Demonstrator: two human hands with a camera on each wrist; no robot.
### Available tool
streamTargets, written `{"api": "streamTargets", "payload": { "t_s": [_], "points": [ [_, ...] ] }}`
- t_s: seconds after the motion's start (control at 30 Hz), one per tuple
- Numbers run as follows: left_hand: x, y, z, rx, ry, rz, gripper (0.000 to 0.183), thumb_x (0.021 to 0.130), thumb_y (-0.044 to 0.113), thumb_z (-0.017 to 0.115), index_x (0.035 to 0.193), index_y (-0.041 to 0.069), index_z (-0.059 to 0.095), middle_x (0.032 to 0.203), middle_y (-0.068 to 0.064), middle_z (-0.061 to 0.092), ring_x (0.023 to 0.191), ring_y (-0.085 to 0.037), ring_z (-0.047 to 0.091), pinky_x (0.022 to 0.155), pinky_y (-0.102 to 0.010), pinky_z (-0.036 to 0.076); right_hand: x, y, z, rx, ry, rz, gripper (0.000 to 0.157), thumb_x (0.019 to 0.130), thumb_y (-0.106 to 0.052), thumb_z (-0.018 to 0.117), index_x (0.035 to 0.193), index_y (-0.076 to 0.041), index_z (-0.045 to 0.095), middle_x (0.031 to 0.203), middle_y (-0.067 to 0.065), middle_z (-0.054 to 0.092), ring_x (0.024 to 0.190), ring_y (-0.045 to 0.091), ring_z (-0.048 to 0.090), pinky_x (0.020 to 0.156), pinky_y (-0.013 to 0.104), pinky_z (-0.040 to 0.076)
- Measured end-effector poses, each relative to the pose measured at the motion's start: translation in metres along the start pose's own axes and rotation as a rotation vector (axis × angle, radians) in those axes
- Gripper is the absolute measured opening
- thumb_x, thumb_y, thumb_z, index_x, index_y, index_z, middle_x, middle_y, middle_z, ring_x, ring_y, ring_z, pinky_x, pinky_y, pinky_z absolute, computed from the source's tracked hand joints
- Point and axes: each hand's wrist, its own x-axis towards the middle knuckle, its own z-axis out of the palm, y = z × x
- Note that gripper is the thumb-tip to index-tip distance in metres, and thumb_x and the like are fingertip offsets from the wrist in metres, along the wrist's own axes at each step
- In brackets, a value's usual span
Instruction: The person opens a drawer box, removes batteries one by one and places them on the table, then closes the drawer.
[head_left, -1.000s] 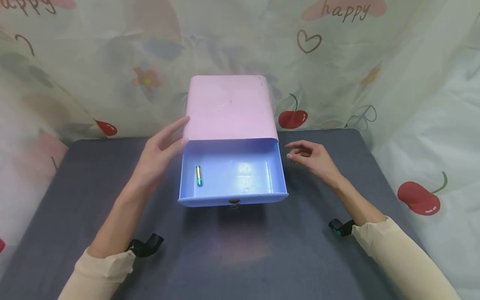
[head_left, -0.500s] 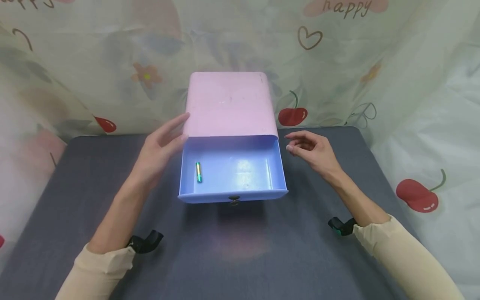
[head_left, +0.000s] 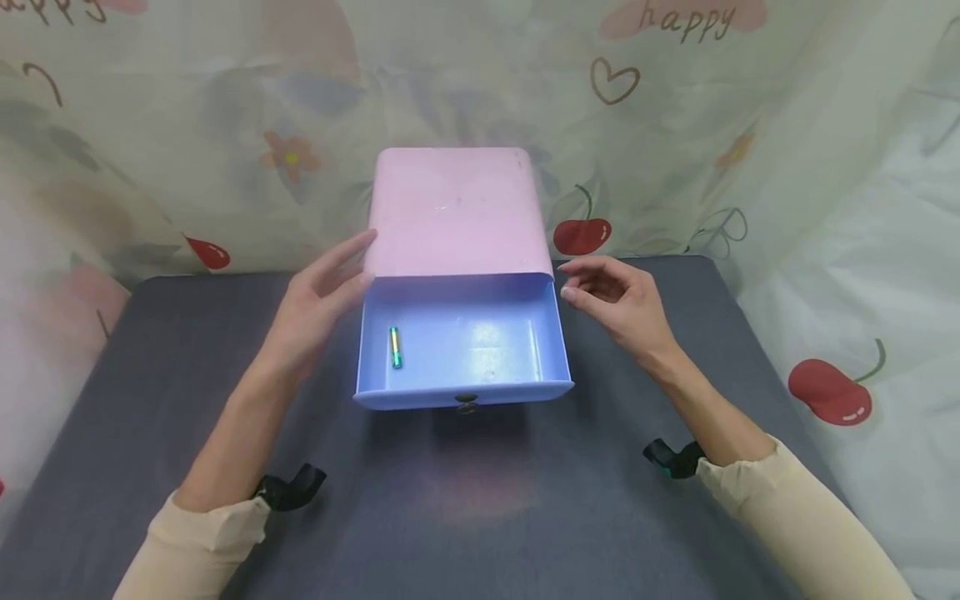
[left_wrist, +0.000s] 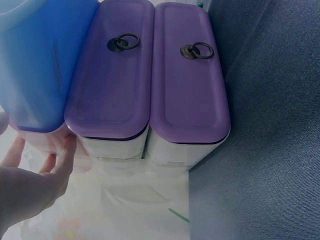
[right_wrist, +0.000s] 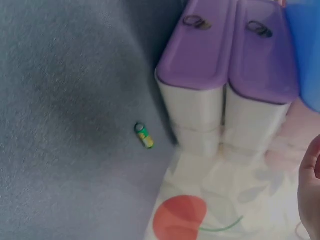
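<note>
Touching the L side of the pink box [head_left: 459,212], the L hand [head_left: 311,310] has its thumb & fingers apart, only the tips against it. R hand [head_left: 628,307] hovers just beside the box's front R corner, fingers loosely curved, thumb & fingertips apart; can't tell if anything brushes the side. Hands well apart, box btwn them. Box stands on the grey table [head_left: 480,533], blue drawer [head_left: 442,337] sticking out front, green-gold battery [head_left: 395,348] lying inside nr its L wall. Two purple drawers [left_wrist: 187,105] sit below, hidden in head view; L wrist view cuts off the blue one. 2nd battery [right_wrist: 144,135], a bit blurry, lies on the table R of the box; that view crops the R hand. Green speck [left_wrist: 200,4], top edge of L wrist view: too small to ID.
</note>
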Motion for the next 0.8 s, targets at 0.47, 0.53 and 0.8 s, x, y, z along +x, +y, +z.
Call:
{"api": "streamTargets", "payload": {
  "t_s": [0.47,0.53,0.8],
  "points": [
    [-0.002,-0.001,-0.002,-0.015,0.015,-0.01,0.053,0.097,0.024,0.065,0.148,0.026,0.05,0.155,0.001,0.04,0.141,-0.025,0.039,0.113,-0.053,0.03,0.001,-0.026,0.016,0.097,-0.044,-0.055,0.021,0.086,0.009,0.07,0.107,0.01,0.068,0.093,0.009,0.069,0.079,0.02,0.063,0.071,0.023,0.054],
    [-0.002,-0.002,-0.002,-0.022,0.016,-0.012,0.053,0.097,0.023,0.066,0.147,0.026,0.05,0.154,0.002,0.041,0.141,-0.025,0.039,0.113,-0.053,0.031,0.003,-0.031,0.018,0.092,-0.052,-0.061,0.02,0.086,0.009,0.07,0.106,0.007,0.07,0.092,0.009,0.07,0.077,0.021,0.063,0.071,0.023,0.054],
    [0.001,-0.003,-0.001,-0.027,0.006,-0.001,0.052,0.097,0.023,0.066,0.147,0.025,0.05,0.154,0.001,0.042,0.14,-0.025,0.041,0.113,-0.053,0.032,0.006,-0.052,0.031,0.029,-0.15,-0.077,0.024,0.085,0.01,0.071,0.107,0.001,0.071,0.092,0.012,0.069,0.08,0.023,0.064,0.074,0.027,0.056]
  ]
}}
